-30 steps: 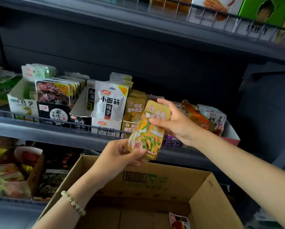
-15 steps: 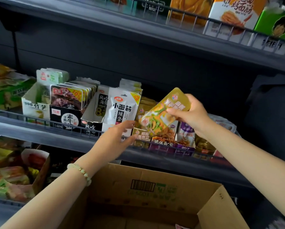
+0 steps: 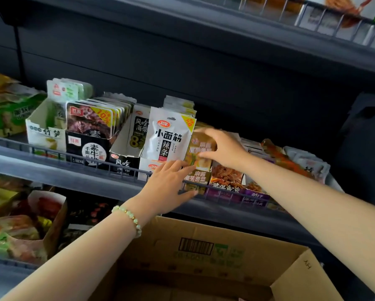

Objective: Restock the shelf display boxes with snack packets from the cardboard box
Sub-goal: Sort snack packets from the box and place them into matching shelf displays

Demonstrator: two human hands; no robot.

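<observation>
Right hand (image 3: 223, 148) pinches yellow packet (image 3: 200, 152) in display box (image 3: 197, 178) — left hand (image 3: 171, 185), fingers straight, touches the box.

Behind the left hand (image 3: 169, 184) sits a bracelet (image 3: 129, 218) of pale green beads with gold spacers

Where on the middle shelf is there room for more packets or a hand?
Front of the white-green box, ahead of its packets, looks open. The kelp box, between the black box and the white packets, also looks part-empty. Black box is packed; loose packets crowd the right end, past the right hand holding the gold packet.
</observation>
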